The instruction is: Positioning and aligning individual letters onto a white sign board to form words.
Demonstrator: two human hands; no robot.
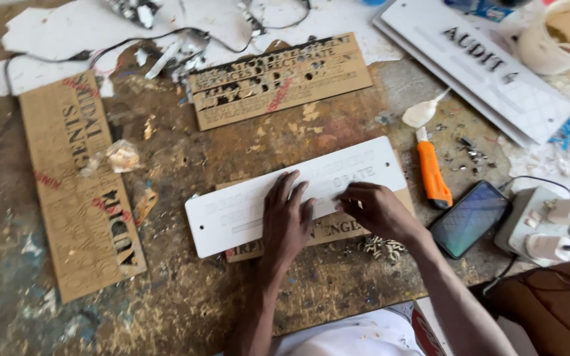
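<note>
- White plastic sign plate [245, 207] lies flat under both hands, on the middle of the workbench [186, 296], slanting up toward the right.
- Left hand [286, 221] rests palm down on the plate, fingers [284, 191] stretched out and spread; it presses flat and grips nothing.
- Right hand [376, 209] sits at the plate's lower edge, fingers curled with the tips drawn together on the surface; whether a small piece is pinched between them cannot be told.
- One brown cut-out board [338, 231] lies directly beneath the plate, showing at its lower right edge.
- Small pile of cut letter pieces [384, 248] lies just beside the right wrist.
- One orange utility knife [432, 173] lies near the plate's right end; one dark smartphone [470, 219] lies just beside it, screen up.
- One white power adapter block [542, 227] with cables sits at the right edge of the bench.
- Two further brown letter stencil boards counted: one long board [77, 198] at the left, well apart from the hands, and one [278, 79] above the plate.
- Stack of white sign plates with black letters [483, 72] lies at the upper right; at least two edges show.
- One cream tub [565, 33] stands at the top right corner.
</note>
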